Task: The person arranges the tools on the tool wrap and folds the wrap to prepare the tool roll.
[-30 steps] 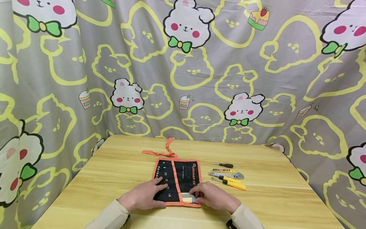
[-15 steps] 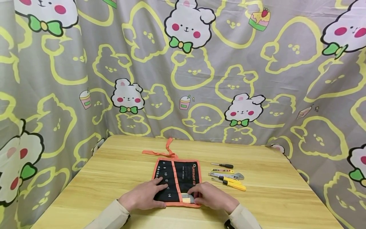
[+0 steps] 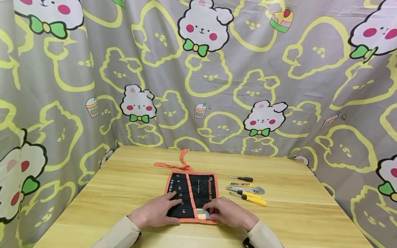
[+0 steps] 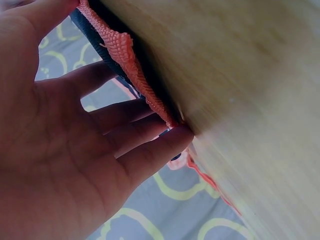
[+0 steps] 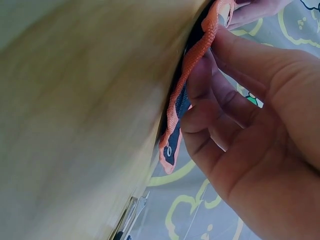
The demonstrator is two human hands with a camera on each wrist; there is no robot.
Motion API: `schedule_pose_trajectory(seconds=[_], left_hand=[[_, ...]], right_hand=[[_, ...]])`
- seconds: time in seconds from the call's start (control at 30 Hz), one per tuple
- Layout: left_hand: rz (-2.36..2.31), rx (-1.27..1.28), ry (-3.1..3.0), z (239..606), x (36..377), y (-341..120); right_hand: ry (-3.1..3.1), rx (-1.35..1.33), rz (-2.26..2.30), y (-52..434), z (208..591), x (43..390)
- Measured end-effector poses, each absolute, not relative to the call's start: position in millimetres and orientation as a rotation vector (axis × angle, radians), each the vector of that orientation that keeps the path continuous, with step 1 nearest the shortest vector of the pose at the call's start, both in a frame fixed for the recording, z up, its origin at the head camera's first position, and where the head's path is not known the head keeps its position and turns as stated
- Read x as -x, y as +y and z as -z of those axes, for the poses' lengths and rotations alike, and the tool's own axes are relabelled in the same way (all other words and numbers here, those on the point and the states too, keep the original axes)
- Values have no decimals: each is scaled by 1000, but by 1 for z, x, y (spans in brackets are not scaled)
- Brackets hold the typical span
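Tool roll (image 3: 191, 196) flat on the table (image 3: 294, 213), my left hand (image 3: 155, 212) pressing it with fingers spread, my right hand (image 3: 231, 212) pinching a yellow-grey utility knife (image 3: 203, 215) at its near edge, screwdrivers (image 3: 248, 197) and wrench (image 3: 248, 189) just right of the roll, orange tie (image 3: 178, 163) beyond it.

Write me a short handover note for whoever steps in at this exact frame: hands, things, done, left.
Left hand: flat, pressing the black tool roll, which lies open on the table.
Right hand: fingers on a yellow-and-grey tool at the roll's near edge; grip unclear.
Done: roll unrolled, that tool partly in.
Left: probably seat it, then the loose tools lying right of the roll.
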State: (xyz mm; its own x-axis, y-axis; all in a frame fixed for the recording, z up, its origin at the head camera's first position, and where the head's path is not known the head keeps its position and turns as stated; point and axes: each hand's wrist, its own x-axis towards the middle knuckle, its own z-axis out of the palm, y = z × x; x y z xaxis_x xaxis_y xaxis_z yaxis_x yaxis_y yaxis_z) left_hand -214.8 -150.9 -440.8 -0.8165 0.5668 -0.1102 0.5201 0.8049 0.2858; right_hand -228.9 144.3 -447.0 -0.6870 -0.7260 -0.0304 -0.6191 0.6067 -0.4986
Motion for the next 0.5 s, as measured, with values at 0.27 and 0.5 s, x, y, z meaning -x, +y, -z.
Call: schedule_pose_trajectory(seconds=[0.27,0.5], left_hand=[[-359,-852,2805,440,215,-151],[-339,-863,2818,442,215,-150]], right_hand=[[2611,1127,655,143,447,230],[2584,1154,655,140,444,231]])
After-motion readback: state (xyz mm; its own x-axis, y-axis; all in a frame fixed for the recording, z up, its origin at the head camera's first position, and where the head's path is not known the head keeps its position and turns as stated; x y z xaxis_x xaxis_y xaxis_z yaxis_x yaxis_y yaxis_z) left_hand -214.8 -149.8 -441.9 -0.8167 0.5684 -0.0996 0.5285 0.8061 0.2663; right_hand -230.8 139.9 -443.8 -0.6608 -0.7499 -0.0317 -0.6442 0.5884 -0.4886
